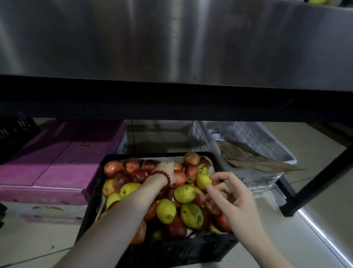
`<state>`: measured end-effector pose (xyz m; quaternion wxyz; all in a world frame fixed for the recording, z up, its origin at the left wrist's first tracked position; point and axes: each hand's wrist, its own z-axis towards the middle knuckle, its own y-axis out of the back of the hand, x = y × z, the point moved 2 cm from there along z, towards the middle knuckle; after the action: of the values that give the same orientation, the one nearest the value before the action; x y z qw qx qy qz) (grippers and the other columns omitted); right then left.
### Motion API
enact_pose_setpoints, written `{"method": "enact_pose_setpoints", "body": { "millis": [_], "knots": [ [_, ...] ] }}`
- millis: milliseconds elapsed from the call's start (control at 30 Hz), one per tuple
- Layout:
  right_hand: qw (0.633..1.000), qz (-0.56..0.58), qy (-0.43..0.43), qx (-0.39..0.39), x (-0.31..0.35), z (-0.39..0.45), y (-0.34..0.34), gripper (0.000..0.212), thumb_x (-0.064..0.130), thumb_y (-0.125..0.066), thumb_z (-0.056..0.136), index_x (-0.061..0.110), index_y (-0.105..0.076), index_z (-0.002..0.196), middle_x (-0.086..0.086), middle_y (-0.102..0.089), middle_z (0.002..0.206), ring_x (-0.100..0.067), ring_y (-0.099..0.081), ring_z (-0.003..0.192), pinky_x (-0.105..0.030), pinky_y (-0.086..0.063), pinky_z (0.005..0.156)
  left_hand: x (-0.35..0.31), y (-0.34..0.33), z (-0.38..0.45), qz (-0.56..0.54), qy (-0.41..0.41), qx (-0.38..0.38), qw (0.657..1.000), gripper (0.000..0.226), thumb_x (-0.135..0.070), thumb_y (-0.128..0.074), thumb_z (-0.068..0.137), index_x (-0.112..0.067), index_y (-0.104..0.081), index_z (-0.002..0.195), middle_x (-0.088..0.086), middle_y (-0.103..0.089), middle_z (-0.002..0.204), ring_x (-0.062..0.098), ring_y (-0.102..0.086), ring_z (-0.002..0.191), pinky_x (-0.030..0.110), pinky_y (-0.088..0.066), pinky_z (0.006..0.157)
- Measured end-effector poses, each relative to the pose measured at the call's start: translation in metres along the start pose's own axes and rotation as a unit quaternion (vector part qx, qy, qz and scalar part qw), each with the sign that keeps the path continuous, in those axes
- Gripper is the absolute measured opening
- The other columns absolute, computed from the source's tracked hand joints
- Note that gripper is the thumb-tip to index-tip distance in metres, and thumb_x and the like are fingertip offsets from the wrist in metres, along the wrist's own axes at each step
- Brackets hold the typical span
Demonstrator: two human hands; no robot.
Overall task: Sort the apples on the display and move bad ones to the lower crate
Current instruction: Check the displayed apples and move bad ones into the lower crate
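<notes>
Apples (165,209), red and blotchy yellow-green, heap the black crate (177,250); each hand's grip loose, holding nothing.

Head view looks steeply down, close over the crate (172,248) beneath the shelf (172,47).

The left hand (165,169) reaches into the black crate (177,248), its fingers bent down among the red apples (141,175) so their grip cannot be told. The left forearm covers fruit along the crate's near left part. The right hand (232,199) is motion-blurred, and its fingertips (212,188) hide apples at the crate's right edge. The steel display front (172,38) blocks all above it, except a yellow-green fruit (317,1) cut off by the top edge. The purple box's (63,156) print is unreadable.
</notes>
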<state>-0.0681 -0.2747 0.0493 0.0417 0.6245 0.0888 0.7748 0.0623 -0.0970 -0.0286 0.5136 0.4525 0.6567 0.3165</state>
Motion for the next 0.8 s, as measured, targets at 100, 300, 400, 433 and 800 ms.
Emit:
{"method": "enact_pose_setpoints", "body": {
  "millis": [100, 300, 400, 433, 800],
  "knots": [
    [1.0, -0.002, 0.002, -0.001, -0.006, 0.01, -0.003, 0.017, 0.013, -0.069, 0.086, 0.029, -0.064, 0.084, -0.015, -0.064, 0.063, -0.02, -0.061, 0.053, -0.035, -0.051, 0.057, -0.005, -0.011, 0.016, -0.01, -0.001, 0.058, 0.998, 0.058, -0.031, -0.063, 0.084, -0.016, -0.044, 0.136, 0.015, -0.048, 0.137, 0.031, -0.05, 0.125, 0.03, -0.04, 0.101],
    [0.999, -0.041, -0.008, -0.002, -0.028, 0.031, -0.01, 0.017, 0.016, -0.069, 0.087, 0.03, -0.062, 0.081, -0.001, -0.056, 0.052, -0.011, -0.052, 0.046, -0.022, -0.041, 0.048, 0.011, -0.011, 0.029, 0.022, -0.04, 0.073, 0.996, 0.069, -0.034, -0.076, 0.073, -0.022, -0.049, 0.136, 0.007, -0.053, 0.135, 0.024, -0.052, 0.123, 0.025, -0.04, 0.099],
    [0.993, -0.119, -0.024, -0.001, -0.052, 0.062, -0.009, 0.011, 0.023, -0.07, 0.084, 0.029, -0.061, 0.083, -0.003, -0.062, 0.06, -0.015, -0.059, 0.053, -0.034, -0.049, 0.058, 0.016, -0.004, 0.021, -0.078, -0.017, -0.008, 0.997, 0.061, -0.039, -0.076, 0.072, -0.021, -0.057, 0.127, 0.005, -0.061, 0.127, 0.021, -0.057, 0.117, 0.023, -0.041, 0.096],
    [0.988, -0.149, -0.028, -0.004, -0.064, 0.077, -0.01, 0.011, 0.024, -0.071, 0.083, 0.027, -0.06, 0.083, -0.002, -0.063, 0.062, -0.017, -0.062, 0.057, -0.036, -0.051, 0.061, 0.018, 0.003, 0.017, -0.114, 0.0, -0.041, 0.993, 0.06, -0.039, -0.076, 0.073, -0.019, -0.058, 0.126, 0.006, -0.061, 0.126, 0.021, -0.057, 0.117, 0.024, -0.041, 0.096],
    [0.766, -0.594, -0.072, 0.235, -0.156, 0.16, -0.071, 0.076, 0.032, -0.065, 0.082, 0.022, -0.028, 0.147, -0.015, -0.021, 0.152, -0.039, -0.02, 0.14, -0.052, -0.029, 0.112, 0.053, 0.056, -0.033, -0.276, 0.103, -0.115, 0.949, 0.054, -0.039, -0.074, 0.072, -0.025, -0.058, 0.122, -0.001, -0.06, 0.11, 0.014, -0.053, 0.092, 0.024, -0.044, 0.08]
  ]
}}
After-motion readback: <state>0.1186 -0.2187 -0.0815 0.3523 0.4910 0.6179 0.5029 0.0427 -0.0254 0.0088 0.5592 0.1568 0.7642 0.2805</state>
